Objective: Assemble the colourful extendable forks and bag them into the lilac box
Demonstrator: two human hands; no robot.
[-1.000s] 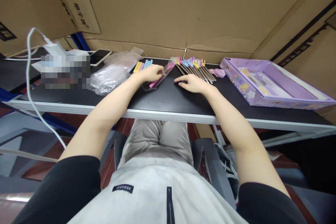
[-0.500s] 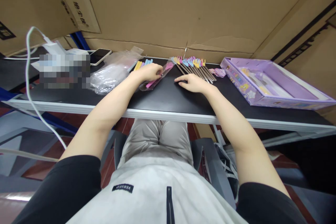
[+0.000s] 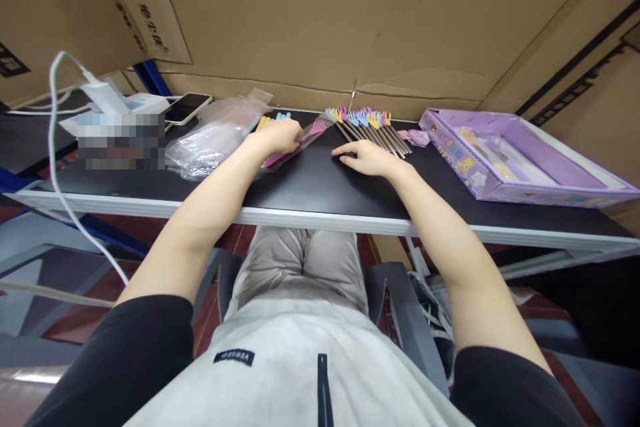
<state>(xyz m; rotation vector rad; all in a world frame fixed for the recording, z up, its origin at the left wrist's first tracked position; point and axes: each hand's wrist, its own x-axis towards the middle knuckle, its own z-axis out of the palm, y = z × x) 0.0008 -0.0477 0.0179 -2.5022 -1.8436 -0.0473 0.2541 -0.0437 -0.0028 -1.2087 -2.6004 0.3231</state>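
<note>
My left hand [image 3: 280,135] grips a clear sleeve with a pink fork [image 3: 306,135] inside, lying flat on the black table [image 3: 320,190]. Under and behind that hand lie a few yellow and blue handles [image 3: 273,120]. My right hand [image 3: 364,157] rests flat on the table with fingers stretched out, holding nothing. Just beyond it lies a row of several metal forks with coloured hand-shaped tops [image 3: 367,125].
A purple gift box [image 3: 505,160] lies open at the right. Clear plastic bags [image 3: 215,137] are heaped at the left, with a phone [image 3: 187,105], a white charger and cable [image 3: 95,90] beyond. Cardboard boxes [image 3: 350,20] wall off the back.
My left hand has slid the sleeve with the pink fork to the left and slightly away. My right hand has stayed where it was.
</note>
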